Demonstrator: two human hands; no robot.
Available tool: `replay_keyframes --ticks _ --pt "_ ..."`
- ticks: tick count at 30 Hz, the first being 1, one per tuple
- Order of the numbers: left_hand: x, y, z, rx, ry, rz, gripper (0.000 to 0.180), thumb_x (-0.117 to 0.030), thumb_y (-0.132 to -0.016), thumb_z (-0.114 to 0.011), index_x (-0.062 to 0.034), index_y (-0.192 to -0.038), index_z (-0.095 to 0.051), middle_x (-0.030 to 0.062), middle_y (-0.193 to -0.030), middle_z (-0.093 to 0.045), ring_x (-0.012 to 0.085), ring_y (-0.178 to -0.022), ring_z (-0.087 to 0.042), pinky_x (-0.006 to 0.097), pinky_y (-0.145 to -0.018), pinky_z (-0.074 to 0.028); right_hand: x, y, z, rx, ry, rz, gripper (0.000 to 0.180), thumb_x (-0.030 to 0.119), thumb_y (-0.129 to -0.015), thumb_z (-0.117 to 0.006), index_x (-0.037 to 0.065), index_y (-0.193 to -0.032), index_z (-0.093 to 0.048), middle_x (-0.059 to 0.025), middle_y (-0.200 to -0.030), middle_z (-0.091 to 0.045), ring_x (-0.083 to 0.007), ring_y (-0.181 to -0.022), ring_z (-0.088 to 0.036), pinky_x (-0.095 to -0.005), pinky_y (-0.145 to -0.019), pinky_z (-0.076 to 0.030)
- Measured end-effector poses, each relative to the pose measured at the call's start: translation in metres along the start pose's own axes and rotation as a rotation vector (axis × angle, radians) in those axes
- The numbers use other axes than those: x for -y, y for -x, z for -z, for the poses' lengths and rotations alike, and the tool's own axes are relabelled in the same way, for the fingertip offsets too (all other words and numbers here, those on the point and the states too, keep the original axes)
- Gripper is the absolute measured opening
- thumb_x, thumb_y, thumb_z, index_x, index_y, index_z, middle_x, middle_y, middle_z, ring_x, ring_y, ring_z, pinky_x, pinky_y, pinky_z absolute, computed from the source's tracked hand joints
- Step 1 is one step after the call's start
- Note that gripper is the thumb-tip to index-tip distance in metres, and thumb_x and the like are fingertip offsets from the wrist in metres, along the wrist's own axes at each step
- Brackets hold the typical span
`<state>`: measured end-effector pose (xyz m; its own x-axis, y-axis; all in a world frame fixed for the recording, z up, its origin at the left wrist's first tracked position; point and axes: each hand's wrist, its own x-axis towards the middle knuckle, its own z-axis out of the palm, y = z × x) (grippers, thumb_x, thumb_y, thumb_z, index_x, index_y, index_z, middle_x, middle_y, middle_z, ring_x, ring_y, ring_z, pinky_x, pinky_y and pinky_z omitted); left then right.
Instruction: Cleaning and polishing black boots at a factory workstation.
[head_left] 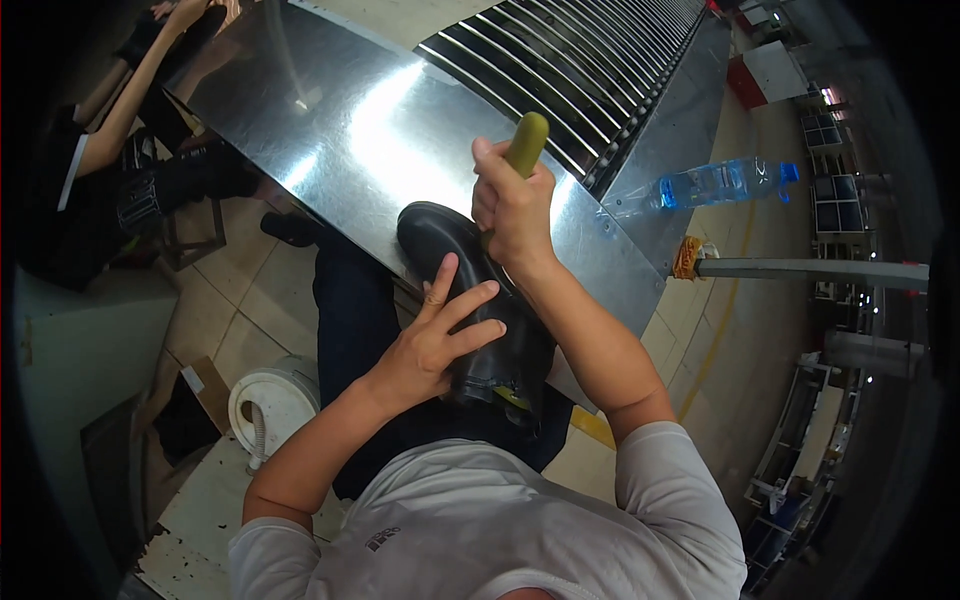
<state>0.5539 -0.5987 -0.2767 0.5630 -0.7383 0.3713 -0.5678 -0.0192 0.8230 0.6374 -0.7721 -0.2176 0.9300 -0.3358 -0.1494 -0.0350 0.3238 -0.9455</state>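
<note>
A glossy black rubber boot [430,228] lies across my lap, its rounded toe pointing up against the edge of the metal table. Its opening, nearest my body, shows a bit of olive-green inside. My left hand [428,345] grips the boot's side, fingers spread over the shaft and the thumb hidden. Above the boot, my right hand [515,210] is closed around an olive-green rod-like handle [528,145] with a rounded end. The handle's lower end shows just below the fist beside the boot; whether it touches the boot is hidden.
The shiny steel table [330,130] meets a roller conveyor [540,80] beyond my hands. A clear bottle with a blue cap [725,185] lies on its side at the right. A white bucket [275,400] stands at lower left. Another person's arm [125,110] is at far left.
</note>
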Motion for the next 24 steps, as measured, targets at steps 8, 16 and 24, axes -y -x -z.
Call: replay_keyframes --ticks 8,16,24 --pt "-0.005 -0.007 -0.006 -0.032 0.004 0.017 0.066 0.005 -0.070 -0.079 -0.0172 -0.129 -0.060 0.0095 -0.159 -0.037 0.0496 -0.155 -0.006 0.075 -0.114 -0.029 0.000 -0.010 0.001 0.028 -0.066 0.059 0.029 0.026 -0.097 -0.071 0.008 -0.084 -0.053 0.0040 -0.053 -0.035 -0.0067 -0.040 -0.029 -0.0250 -0.038 -0.024" --pt "-0.005 -0.010 0.047 0.114 0.290 0.054 0.059 -0.010 -0.075 -0.074 -0.0136 -0.134 -0.066 0.0141 -0.153 -0.052 0.0428 -0.155 -0.022 0.050 -0.122 -0.030 -0.002 -0.005 0.005 0.070 -0.173 0.108 0.026 0.023 -0.097 -0.071 0.007 -0.086 -0.054 0.0042 -0.056 -0.037 -0.0053 -0.042 -0.030 -0.0236 -0.039 -0.022" --pt "0.085 -0.081 -0.004 -0.785 0.379 0.396 0.044 -0.029 -0.110 -0.044 0.0034 -0.097 -0.070 0.0070 -0.088 -0.070 0.0137 -0.085 -0.061 0.029 -0.081 -0.048 -0.001 -0.002 0.010 0.068 -0.134 0.133 0.026 0.022 -0.097 -0.071 0.007 -0.084 -0.054 0.0038 -0.056 -0.038 -0.0055 -0.041 -0.030 -0.0238 -0.038 -0.024"
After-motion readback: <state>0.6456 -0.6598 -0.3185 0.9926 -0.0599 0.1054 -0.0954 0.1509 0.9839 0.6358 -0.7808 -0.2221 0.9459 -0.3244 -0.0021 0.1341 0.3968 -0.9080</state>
